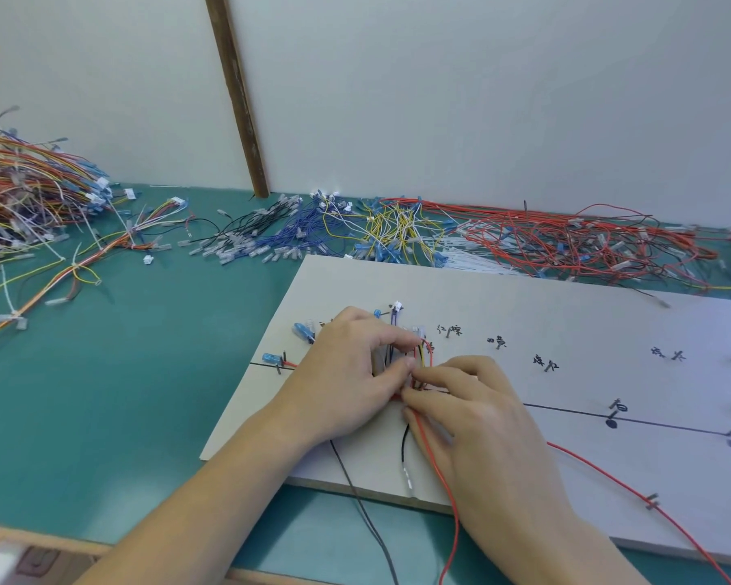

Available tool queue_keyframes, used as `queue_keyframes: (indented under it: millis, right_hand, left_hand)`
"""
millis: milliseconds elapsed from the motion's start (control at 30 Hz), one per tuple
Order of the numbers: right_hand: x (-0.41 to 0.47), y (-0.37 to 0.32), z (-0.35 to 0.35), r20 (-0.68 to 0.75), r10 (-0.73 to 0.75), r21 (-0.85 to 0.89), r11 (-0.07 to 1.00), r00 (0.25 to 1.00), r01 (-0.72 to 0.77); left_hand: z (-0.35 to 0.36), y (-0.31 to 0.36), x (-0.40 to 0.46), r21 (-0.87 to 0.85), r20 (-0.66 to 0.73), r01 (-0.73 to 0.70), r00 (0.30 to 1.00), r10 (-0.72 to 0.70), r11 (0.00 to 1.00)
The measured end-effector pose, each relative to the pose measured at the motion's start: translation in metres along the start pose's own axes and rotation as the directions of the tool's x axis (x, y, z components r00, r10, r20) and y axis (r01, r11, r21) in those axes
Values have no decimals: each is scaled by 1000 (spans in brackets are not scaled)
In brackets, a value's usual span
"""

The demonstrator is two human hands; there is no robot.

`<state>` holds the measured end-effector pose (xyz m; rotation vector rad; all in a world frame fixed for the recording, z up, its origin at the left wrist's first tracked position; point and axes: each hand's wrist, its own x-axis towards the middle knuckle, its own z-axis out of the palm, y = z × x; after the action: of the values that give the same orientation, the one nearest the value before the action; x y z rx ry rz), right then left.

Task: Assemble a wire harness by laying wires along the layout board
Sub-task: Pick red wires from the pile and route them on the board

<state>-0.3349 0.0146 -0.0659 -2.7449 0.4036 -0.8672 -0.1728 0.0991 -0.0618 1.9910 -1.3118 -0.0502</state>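
Pinched between both hands — left hand, right hand — a small wire bundle is held at the left end of the layout board. Strands are best pressed flat and kept parallel between the pegs — crossings should be avoided.

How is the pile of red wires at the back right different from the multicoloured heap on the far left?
The red wire pile is nearly one colour; the mixed heap blends orange, yellow, purple and white. The red wire pile spreads low in loose loops behind the layout board; the mixed heap is mounded higher, with strands running in bundles. Both lie on the green table against the white wall and carry small end connectors.
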Motion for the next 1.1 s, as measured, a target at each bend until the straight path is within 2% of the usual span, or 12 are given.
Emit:
queue_keyframes:
  millis: [333, 933, 1100]
  right_hand:
    - [-13, -4, 0, -19, 22, 7, 1000, 1000, -22]
    - [-25, -3, 8, -94, 42, 38, 999, 995, -39]
    - [-28, -1, 9, -110, 23, 48, 999, 994, -18]
  left_hand:
    - [4, -2, 1, 74, -11, -4, 1000, 4, 997]
    - [-2, -5, 4, 64, 122, -26, 992, 18, 998]
    - [-5, -8, 6, 37, 161, 5, 987, -10, 999]
